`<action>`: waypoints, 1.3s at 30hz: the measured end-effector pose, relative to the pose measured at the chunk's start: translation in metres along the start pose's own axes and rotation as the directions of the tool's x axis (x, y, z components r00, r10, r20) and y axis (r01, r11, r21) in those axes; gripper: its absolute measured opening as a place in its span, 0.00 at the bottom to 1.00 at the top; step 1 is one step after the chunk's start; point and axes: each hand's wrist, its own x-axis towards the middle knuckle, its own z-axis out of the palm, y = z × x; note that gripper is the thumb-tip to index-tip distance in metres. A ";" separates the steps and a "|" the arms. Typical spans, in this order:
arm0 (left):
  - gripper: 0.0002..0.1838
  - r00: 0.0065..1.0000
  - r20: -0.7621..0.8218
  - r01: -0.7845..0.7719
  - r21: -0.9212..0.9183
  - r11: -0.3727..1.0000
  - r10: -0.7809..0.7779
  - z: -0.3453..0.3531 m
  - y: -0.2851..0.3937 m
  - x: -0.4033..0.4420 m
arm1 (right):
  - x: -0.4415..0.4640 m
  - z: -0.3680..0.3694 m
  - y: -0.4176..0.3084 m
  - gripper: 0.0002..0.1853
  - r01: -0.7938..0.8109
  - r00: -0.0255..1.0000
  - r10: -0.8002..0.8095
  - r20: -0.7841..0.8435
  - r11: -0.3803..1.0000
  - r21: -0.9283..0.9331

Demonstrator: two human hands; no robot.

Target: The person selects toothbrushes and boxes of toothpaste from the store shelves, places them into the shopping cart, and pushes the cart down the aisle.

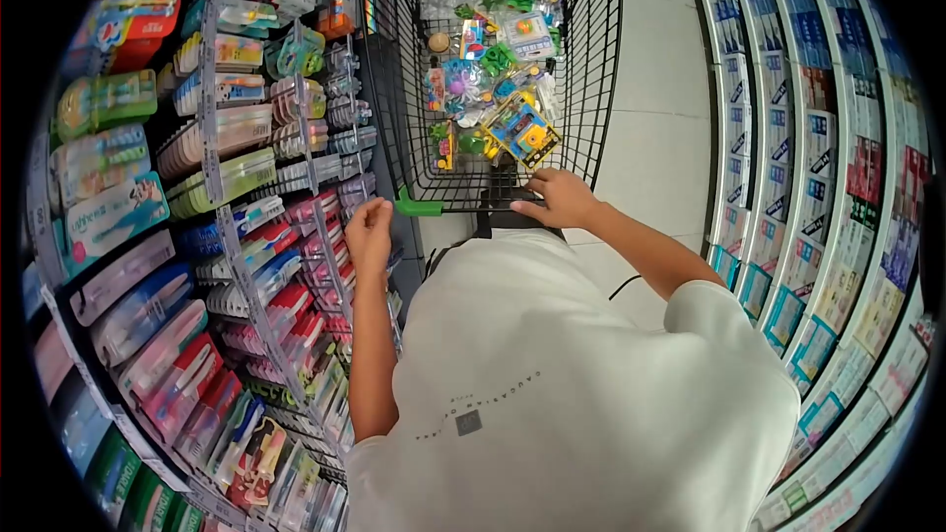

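A black wire shopping cart (599, 49) with a green handle end (419, 205) stands in front of me. Packaged small items lie on its floor, among them a yellow and blue pack (524, 135). My right hand (559, 199) rests at the near rim of the cart, thumb and fingers apart around the bar. Just left of the green handle end, my left hand (370, 229) is raised beside the shelf packs, its fingers curled together; whether anything is between them is too small to tell.
On the left, racks of hanging toothbrush packs (232, 177) reach close to my left arm. Shelves of boxed goods (818, 158) line the right side. Pale floor tiles (650, 138) show between the cart and the right shelves.
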 end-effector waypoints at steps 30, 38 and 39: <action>0.15 0.983 -0.107 0.175 0.285 0.942 -0.150 -0.026 -0.114 -0.108 | 0.192 0.063 0.182 0.32 -0.853 0.454 0.890 -0.050 0.450 0.265; 0.13 0.947 -0.035 0.319 0.240 0.917 -0.320 -0.038 -0.157 -0.136 | 0.202 0.085 0.193 0.30 -0.805 0.555 0.818 0.153 0.482 0.345; 0.13 0.945 -0.030 0.322 0.239 0.916 -0.325 -0.037 -0.152 -0.135 | 0.202 0.078 0.175 0.31 -0.782 0.596 0.787 0.159 0.524 0.338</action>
